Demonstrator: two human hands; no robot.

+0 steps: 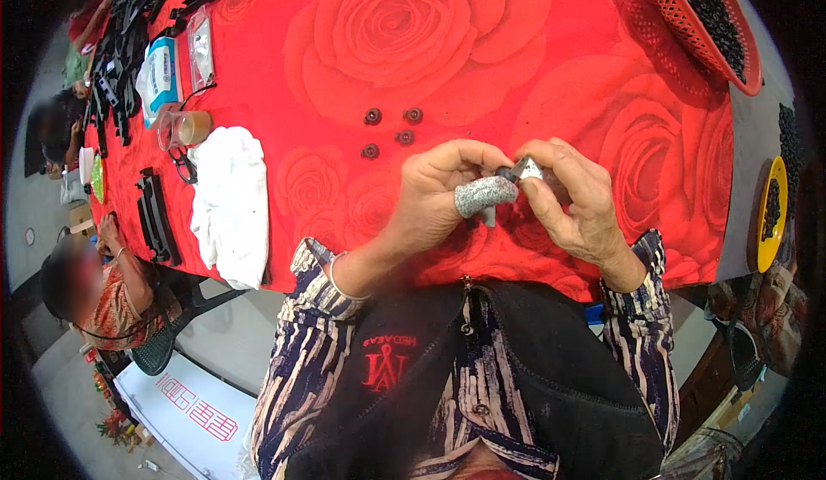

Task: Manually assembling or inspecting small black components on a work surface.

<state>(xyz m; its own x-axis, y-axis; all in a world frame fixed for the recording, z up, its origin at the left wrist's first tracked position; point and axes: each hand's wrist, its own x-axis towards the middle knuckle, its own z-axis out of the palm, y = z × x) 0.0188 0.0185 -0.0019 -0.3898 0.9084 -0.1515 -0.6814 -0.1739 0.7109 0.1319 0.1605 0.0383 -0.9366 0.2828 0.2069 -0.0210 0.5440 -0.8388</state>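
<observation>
My left hand (434, 194) pinches a small round black part (506, 173) between thumb and fingers. A grey speckled cover (484, 196) wraps that thumb. Closed on a small silvery, pointed metal blade (528, 169), my right hand (572, 200) meets the left over the red tablecloth. The blade touches or lies right against the black part; the fingers hide the exact contact. Just beyond my hands, several similar small black round parts (404, 137) lie in a loose group on the cloth.
A red basket (688, 28) of black parts stands far right, with a yellow plate (772, 213) below it. To the left lie a white cloth (231, 209), a cup (194, 127), a tissue pack (160, 76) and black strips (155, 213). Other people sit along the left side.
</observation>
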